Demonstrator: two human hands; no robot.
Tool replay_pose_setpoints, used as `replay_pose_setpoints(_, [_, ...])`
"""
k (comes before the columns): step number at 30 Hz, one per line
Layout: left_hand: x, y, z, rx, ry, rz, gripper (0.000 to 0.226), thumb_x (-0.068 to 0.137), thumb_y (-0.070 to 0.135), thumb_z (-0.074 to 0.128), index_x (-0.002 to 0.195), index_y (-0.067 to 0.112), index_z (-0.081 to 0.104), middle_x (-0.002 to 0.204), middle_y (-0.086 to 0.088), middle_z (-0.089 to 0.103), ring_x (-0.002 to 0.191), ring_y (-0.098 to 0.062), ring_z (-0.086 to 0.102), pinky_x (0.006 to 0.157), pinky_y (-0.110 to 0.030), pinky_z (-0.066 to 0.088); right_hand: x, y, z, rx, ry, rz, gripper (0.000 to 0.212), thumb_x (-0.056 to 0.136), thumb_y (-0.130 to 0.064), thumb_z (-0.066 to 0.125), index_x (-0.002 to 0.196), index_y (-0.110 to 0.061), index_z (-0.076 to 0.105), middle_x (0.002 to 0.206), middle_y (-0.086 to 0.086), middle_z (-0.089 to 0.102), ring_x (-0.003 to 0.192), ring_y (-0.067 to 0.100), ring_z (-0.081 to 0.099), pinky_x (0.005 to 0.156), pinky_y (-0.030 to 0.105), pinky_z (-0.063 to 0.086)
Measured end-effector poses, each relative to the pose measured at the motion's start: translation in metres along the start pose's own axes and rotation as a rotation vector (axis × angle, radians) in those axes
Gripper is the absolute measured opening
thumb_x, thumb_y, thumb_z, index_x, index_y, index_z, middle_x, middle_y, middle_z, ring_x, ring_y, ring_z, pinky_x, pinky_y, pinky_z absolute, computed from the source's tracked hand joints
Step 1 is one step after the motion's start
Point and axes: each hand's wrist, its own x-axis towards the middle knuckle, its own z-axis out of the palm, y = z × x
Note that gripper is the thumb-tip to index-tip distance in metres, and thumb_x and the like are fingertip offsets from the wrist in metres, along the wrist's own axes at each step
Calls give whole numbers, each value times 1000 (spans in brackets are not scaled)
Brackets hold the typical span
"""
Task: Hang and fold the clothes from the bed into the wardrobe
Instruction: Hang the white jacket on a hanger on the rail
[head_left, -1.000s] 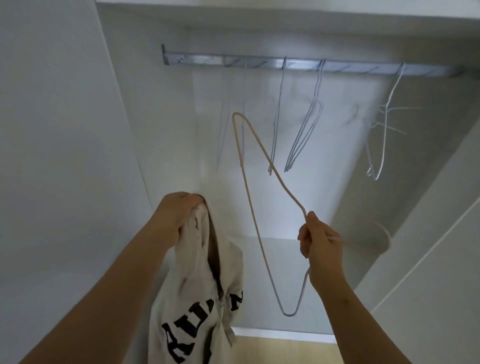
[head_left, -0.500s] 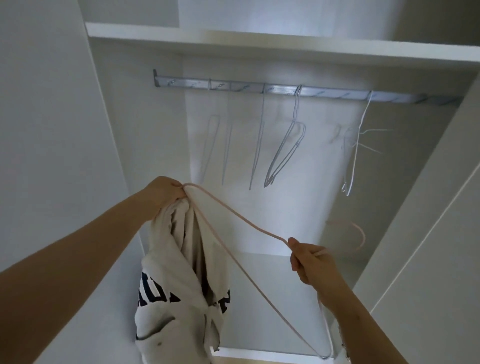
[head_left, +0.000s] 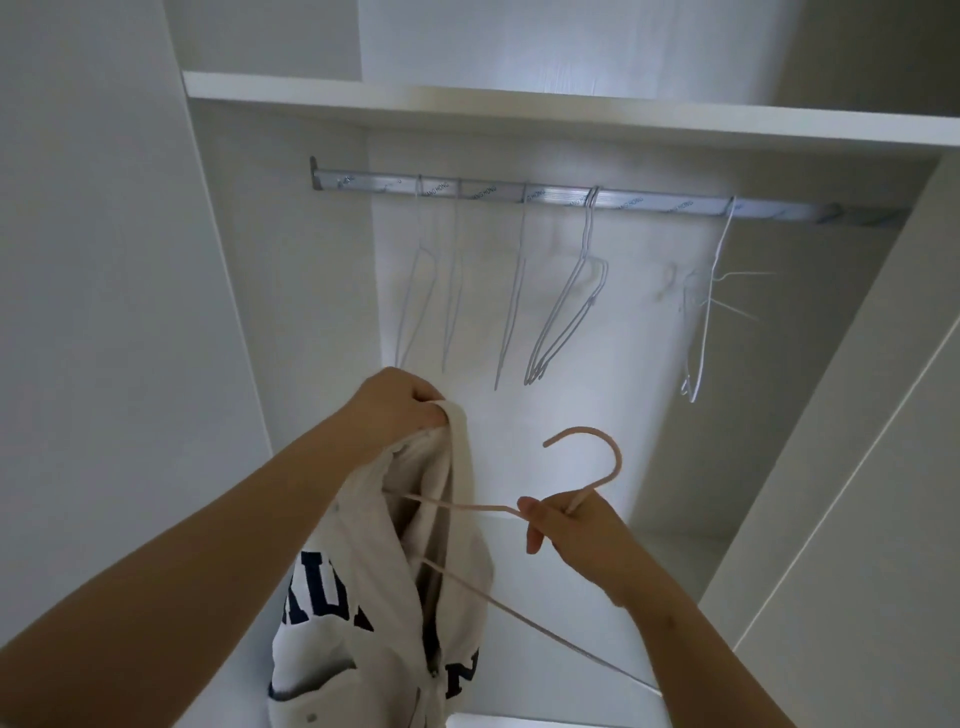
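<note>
Head view, looking up into the open wardrobe (head_left: 291, 291).

- Left hand (head_left: 400, 402): fingers curled tight round a bunch of fabric at the top edge of the white sweatshirt (head_left: 358, 587). It is held up in front of the wardrobe, below the rail (head_left: 649, 203).
- Sweatshirt: hangs free from that grip with its long axis vertical – neck end up, body dropping toward the bottom of the frame. Dark blue block letters are partly folded out of sight. The front opening faces right, toward the other hand.
- Right hand (head_left: 579, 535): grips the pink hanger (head_left: 615, 457) at its neck, just under the hook.
- Hanger: the hook stands up and curls over to the left, with its open tip pointing left and down. One shoulder arm runs left from the grip into the sweatshirt's opening. The bottom bar slants from inside the garment down to the lower right, passing under the right forearm – so the long axis is tilted, left end high. How far the left end sits inside the fabric cannot be told.
- On the rail: several white wire hangers (head_left: 569, 312), spaced apart and bare. A white shelf (head_left: 519, 106) sits above the rail.
</note>
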Motion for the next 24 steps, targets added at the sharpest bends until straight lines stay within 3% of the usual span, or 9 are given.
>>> replay_pose_setpoints(3, [-10, 14, 18, -102, -18, 7, 12, 86, 21, 60, 89, 21, 72, 82, 10, 66, 78, -5, 59, 60, -14, 41, 6, -10, 17, 45, 50, 30, 23, 93, -28, 55, 71, -23, 61, 45, -14, 51, 35, 0, 42, 41, 7, 30])
replay_pose_setpoints(6, [-17, 20, 29, -289, -97, 5, 13, 86, 16, 62, 81, 25, 69, 87, 8, 66, 83, -8, 60, 69, -18, 48, 8, -13, 29, 96, 185, 85, 13, 91, -22, 54, 80, -24, 48, 74, -4, 56, 59, 4, 51, 54, 13, 38])
replay_pose_setpoints(10, [-28, 7, 29, -472, -237, 27, 22, 85, 13, 64, 80, 33, 70, 89, 7, 69, 88, -11, 63, 74, -19, 51, 10, -12, 20, 171, 378, 105, 17, 89, -12, 53, 77, -19, 43, 70, 3, 50, 58, 12, 45, 53, 19, 37])
replay_pose_setpoints(13, [-33, -3, 24, -344, -281, 189, 26, 82, 15, 68, 83, 41, 65, 85, 23, 69, 88, 3, 64, 79, -10, 48, 11, -17, 14, 307, 451, 105, 11, 84, -7, 52, 78, -13, 45, 63, 4, 46, 51, 12, 40, 45, 19, 34])
replay_pose_setpoints(15, [-36, -3, 23, -194, -217, 280, 28, 80, 15, 69, 90, 40, 64, 89, 28, 63, 86, 9, 61, 78, -2, 43, 11, -20, 17, 378, 469, 113, 9, 84, -6, 52, 79, -11, 47, 60, 4, 44, 49, 13, 38, 43, 19, 33])
replay_pose_setpoints(18, [-39, -5, 26, 383, 14, 427, 31, 88, 25, 58, 119, 25, 55, 107, 12, 56, 94, -7, 56, 76, -12, 41, 11, -23, 19, 474, 500, 118, 15, 84, -3, 51, 74, -14, 47, 54, 1, 41, 47, 14, 35, 44, 22, 29])
replay_pose_setpoints(20, [-37, -14, 27, 650, 169, 430, 29, 94, 39, 43, 118, 23, 45, 106, 5, 52, 89, -15, 56, 67, -22, 37, 12, -26, 17, 517, 520, 122, 19, 84, -3, 49, 71, -15, 44, 51, 0, 37, 47, 15, 31, 45, 22, 26])
replay_pose_setpoints(22, [-34, -17, 26, 600, 209, 389, 21, 96, 40, 37, 105, 21, 42, 90, 5, 49, 77, -15, 53, 63, -21, 33, 15, -30, 16, 537, 544, 125, 20, 84, -3, 48, 70, -15, 43, 54, 1, 36, 49, 15, 30, 46, 22, 25])
replay_pose_setpoints(24, [-31, -18, 30, 470, 127, 412, 11, 97, 30, 40, 97, 19, 37, 76, 8, 42, 64, -10, 44, 55, -14, 30, 17, -31, 16, 560, 571, 132, 20, 85, -2, 48, 70, -13, 42, 57, 4, 36, 50, 16, 30, 47, 23, 25])
